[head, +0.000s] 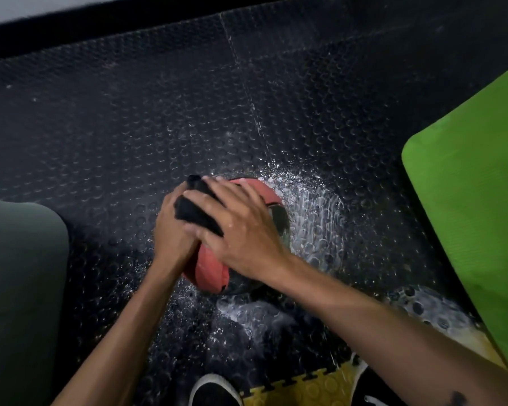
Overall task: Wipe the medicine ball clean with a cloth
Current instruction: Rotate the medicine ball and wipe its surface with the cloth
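Top of the medicine ball (210, 272) hidden under both hands and the black cloth (195, 210). Shoes (214, 389) cut off by the bottom edge.

Dim overall, with a harsh light from the camera's side glaring off white specks on the studded black floor (314, 206). Corners fall dark; wide-angle bending curves the edges, and the picture is slightly soft.
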